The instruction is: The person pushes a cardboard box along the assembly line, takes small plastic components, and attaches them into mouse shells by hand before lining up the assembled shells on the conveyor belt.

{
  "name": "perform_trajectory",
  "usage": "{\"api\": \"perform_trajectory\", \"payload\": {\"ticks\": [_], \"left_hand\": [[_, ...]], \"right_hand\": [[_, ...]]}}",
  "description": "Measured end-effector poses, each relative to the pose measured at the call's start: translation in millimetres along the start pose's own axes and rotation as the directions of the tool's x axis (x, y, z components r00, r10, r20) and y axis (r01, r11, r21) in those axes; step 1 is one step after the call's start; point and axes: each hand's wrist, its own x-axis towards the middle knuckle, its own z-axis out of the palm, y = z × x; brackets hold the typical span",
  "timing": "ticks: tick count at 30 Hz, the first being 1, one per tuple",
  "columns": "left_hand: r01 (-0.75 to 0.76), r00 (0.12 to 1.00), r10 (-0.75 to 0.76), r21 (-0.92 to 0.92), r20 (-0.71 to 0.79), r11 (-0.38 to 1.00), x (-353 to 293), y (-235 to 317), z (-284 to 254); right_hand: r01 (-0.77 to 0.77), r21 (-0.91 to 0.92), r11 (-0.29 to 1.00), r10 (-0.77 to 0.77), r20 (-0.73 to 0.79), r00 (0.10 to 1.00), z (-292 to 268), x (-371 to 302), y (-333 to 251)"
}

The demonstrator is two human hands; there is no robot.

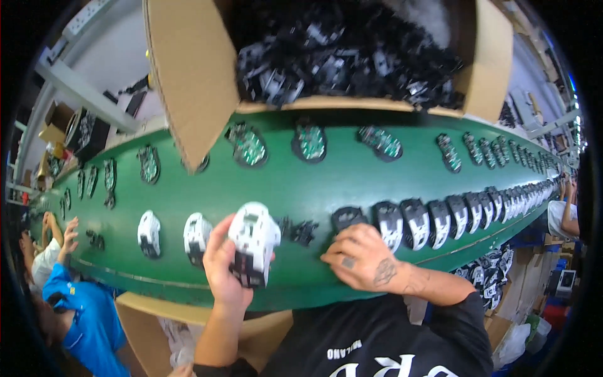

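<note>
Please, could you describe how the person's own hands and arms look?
The left hand and right hand wear no gloves. The right has a dark patterned tattoo near the wrist and a small grey rectangular mark nearer the fingers. Both forearms are bare; the sleeves are black.

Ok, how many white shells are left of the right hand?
3: one shell in the left hand, a second on the green surface just left of it, a third further left. Others may be hidden.
</note>
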Motion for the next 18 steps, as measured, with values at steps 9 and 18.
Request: {"api": "perform_trajectory", "payload": {"ticks": [9,18], "left_hand": [[0.057,0.997,-0.046,-0.220,0.058,0.974,-14,-7,-19],[0.074,0.997,-0.075,0.092,0.002,0.993,-14,-26,-1]], "right_hand": [[-0.015,-0.257,0.966,0.045,0.110,0.993,26,31,-2],[-0.011,-0.302,0.953,0.027,0.047,0.999,45,49,12]]}}
